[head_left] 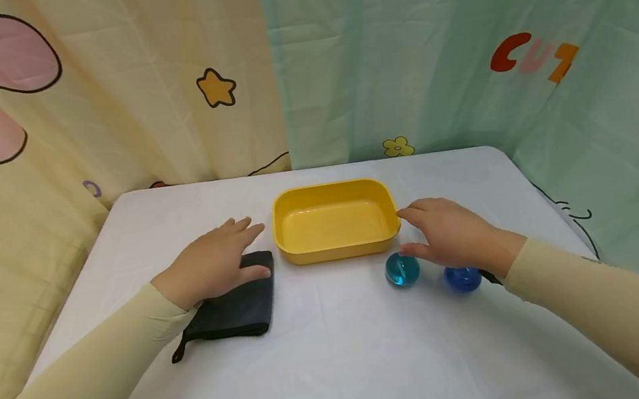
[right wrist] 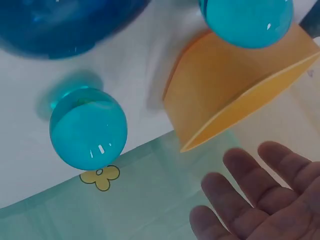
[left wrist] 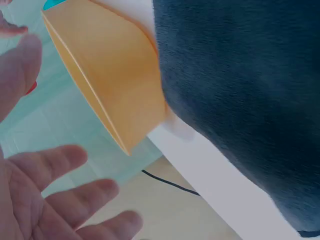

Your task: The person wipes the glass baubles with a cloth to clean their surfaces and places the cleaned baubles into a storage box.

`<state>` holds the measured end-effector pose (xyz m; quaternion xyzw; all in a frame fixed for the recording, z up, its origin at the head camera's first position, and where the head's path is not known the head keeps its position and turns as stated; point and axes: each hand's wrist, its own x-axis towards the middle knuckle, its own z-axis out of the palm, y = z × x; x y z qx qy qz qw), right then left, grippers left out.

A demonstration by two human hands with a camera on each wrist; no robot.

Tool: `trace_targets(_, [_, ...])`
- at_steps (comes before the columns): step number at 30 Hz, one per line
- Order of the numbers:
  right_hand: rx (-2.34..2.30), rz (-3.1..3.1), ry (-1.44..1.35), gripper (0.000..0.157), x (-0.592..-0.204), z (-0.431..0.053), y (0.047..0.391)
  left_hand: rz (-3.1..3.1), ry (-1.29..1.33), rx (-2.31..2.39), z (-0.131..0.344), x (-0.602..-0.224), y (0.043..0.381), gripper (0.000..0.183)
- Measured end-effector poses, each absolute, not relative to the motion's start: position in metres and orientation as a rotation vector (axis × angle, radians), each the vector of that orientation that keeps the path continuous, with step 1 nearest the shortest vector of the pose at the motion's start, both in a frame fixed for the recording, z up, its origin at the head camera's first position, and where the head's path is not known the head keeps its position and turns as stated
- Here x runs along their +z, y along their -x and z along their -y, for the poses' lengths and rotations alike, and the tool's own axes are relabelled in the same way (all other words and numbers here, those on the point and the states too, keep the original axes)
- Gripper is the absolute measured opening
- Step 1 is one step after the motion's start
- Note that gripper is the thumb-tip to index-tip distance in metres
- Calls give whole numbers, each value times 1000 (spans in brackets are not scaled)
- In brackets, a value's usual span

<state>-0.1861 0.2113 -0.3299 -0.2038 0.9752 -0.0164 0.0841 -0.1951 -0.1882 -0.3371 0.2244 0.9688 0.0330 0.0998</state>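
A yellow plastic tub (head_left: pixel 339 252) sits on the white table between the two hands, its inside bare. My left hand (head_left: pixel 214 262) hovers left of it with fingers spread, above a folded dark grey cloth (head_left: pixel 236 312), holding nothing. At the tub's right side my right hand (head_left: pixel 459 234) has its fingers extended, also holding nothing; whether its fingertips touch the rim I cannot tell. Below that hand lie a clear teal ball (head_left: pixel 402 270) and a dark blue ball (head_left: pixel 463 279). A second teal ball (right wrist: pixel 89 131) appears in the right wrist view; the right hand hides it in the head view.
A white cloth covers the table (head_left: pixel 344 373). Printed curtains (head_left: pixel 426 41) close in the back and both sides. The grey cloth has a small hanging loop (head_left: pixel 178 353) at its near left corner.
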Motion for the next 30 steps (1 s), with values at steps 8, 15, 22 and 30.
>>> trace_targets(8, [40, -2857, 657, 69, -338, -208, 168, -2719, -649, 156, 213, -352, 178, 90])
trace_targets(15, [106, -2828, 659, 65, -350, -202, 166, -2657, -610, 162, 215, -370, 172, 96])
trace_targets(22, [150, -2818, 718, 62, -361, -198, 166, -2625, -545, 179, 214, -383, 174, 104])
trace_targets(30, [142, -2815, 727, 60, -365, -197, 166, -2633, -529, 140, 209, -389, 175, 117])
